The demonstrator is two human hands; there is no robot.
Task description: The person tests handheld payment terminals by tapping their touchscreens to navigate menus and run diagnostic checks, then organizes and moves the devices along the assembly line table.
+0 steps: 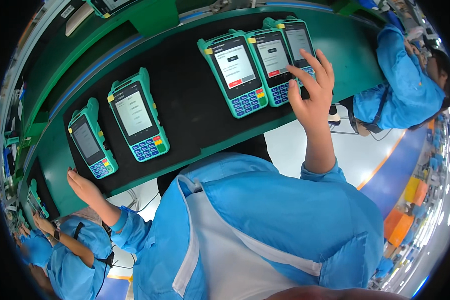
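Note:
Several green handheld payment terminals with lit screens and blue keypads lie on a black mat (180, 100). Three stand close together at the right: an outer left one (235, 67), a middle one (272, 55) and a rightmost one (296, 40). My right hand (312, 92) is spread over the right two, fingers apart and holding nothing; whether a fingertip touches a screen I cannot tell. At the left lie a larger-looking terminal (135, 112) and a far-left terminal (89, 137). My left hand (85, 187), empty with fingers stretched out, is by the bench edge below the far-left terminal.
The mat lies on a green bench (342, 65) with a raised green rail (152, 20) along its back. A co-worker in blue (410, 75) sits at the right, another (80, 250) at the lower left. Orange bins (399, 227) stand at the far right.

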